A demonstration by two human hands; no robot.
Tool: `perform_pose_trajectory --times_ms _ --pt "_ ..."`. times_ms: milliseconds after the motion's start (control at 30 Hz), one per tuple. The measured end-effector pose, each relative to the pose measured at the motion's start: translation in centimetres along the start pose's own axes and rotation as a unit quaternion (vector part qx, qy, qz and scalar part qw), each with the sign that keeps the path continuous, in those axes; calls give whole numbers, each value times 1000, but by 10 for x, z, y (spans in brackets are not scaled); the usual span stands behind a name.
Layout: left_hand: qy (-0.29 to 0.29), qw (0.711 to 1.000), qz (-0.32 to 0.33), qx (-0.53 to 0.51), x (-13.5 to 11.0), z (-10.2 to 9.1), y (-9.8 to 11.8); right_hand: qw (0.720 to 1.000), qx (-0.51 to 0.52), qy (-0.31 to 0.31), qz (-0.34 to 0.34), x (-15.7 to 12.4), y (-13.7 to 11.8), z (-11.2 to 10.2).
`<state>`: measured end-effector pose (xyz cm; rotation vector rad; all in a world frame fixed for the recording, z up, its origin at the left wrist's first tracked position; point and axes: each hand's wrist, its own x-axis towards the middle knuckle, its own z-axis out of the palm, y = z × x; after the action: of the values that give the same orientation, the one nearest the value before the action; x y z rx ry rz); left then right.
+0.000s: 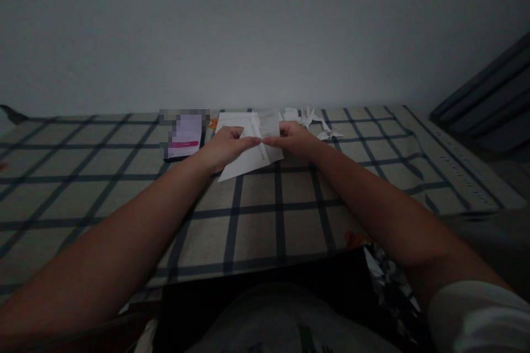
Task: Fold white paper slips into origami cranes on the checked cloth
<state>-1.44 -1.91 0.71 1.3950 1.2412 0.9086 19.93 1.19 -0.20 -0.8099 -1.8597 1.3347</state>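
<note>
A white sheet of paper (244,162) with faint print is held between both hands above the checked tablecloth. My left hand (226,149) grips its left part, the thumb lying on top. From the other side my right hand (296,138) pinches the right part, its thumb tip meeting the left one near the middle. A line like a crease or tear runs down the sheet between the thumbs; I cannot tell which. The fingers beneath the paper are hidden.
Torn paper scraps (317,121) lie just beyond my right hand. To the left rests a phone (186,135) with a lit screen. A blue-checked tablecloth (256,220) covers the table, which meets a plain wall (265,33) at the back. Dark folded fabric (492,88) hangs at right.
</note>
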Motion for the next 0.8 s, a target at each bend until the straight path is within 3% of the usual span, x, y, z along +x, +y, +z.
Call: perform_pose_trajectory --times_ms 167,367,800 --pt "-5 997 -35 -76 1 -1 1 998 24 47 -33 4 1 5" --pt "-9 997 -26 -79 2 0 1 999 41 2 -7 1 -1 2" --pt "-48 997 -28 -46 -5 -1 4 996 86 -22 30 0 2 -1"
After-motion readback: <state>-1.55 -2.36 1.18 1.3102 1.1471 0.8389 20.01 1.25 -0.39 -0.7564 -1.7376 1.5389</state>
